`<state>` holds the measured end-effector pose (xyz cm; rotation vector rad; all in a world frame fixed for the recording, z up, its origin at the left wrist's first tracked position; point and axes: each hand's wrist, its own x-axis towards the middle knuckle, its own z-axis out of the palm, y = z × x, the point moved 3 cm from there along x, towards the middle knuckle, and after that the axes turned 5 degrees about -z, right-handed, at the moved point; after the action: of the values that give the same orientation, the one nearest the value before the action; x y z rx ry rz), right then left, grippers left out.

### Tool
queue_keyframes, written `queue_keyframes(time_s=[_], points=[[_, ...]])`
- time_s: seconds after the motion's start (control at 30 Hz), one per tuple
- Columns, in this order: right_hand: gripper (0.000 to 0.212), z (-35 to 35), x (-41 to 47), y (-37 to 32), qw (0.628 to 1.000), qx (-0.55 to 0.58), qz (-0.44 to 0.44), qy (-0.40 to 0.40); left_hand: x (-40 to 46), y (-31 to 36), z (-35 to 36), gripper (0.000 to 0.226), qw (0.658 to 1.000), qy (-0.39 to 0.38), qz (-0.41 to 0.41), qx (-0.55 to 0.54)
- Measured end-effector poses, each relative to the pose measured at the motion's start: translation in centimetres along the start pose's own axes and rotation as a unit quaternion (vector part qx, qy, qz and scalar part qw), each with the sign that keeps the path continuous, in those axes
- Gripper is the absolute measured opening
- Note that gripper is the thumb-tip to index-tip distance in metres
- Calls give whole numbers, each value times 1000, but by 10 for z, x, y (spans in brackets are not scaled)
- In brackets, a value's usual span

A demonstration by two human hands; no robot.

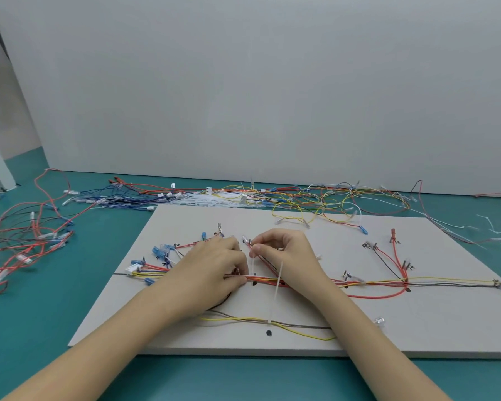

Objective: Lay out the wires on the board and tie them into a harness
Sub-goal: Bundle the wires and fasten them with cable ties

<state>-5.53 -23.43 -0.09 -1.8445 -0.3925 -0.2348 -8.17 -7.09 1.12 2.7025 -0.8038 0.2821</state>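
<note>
Teal tabletop (70,357) under grey board (417,328); mid-board, left hand (214,267) pinching wire bundle (373,282); right hand (284,250) pinching cable tie (252,263) just right of it; tying step, probably; next: thread tail, cinch snug.

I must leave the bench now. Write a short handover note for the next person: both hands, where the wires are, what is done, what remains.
Left hand: pinches the red wire bundle on the board.
Right hand: pinches a white cable tie just above the bundle.
Done: wires laid out along the board's marks; one tie already closed on the yellow and grey pair near the front edge.
Left: tie the middle bundle, then the branches to the right. Loose wires lie behind the board.
</note>
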Motion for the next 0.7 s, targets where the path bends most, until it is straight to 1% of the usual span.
queue_keyframes(time_s=[0.07,0.1,0.13,0.2,0.3,0.4,0.5,0.6,0.7], points=[[10,0,0,1,1000,8,-1,-2,1,2,-6,12,998,59,-2,-4],[10,0,0,1,1000,12,0,-1,1,3,-8,13,997,76,-2,-4],[11,0,-1,1,1000,16,3,0,1,5,-9,10,997,77,1,-2],[13,1,-1,2,1000,20,8,2,1,9,-6,5,999,50,13,3],[15,2,-1,2,1000,16,13,1,-1,8,-3,12,999,32,21,1],[15,3,-2,4,1000,-1,23,-6,-3,9,-1,17,1000,10,7,1],[16,2,-2,5,1000,-8,25,-6,-2,10,-1,30,1000,-25,-1,-12],[15,1,-2,5,1000,-6,30,-4,-1,8,-5,35,998,-54,-8,-43],[14,1,-1,7,999,-3,34,-4,-1,7,-6,39,997,-55,-13,-55]])
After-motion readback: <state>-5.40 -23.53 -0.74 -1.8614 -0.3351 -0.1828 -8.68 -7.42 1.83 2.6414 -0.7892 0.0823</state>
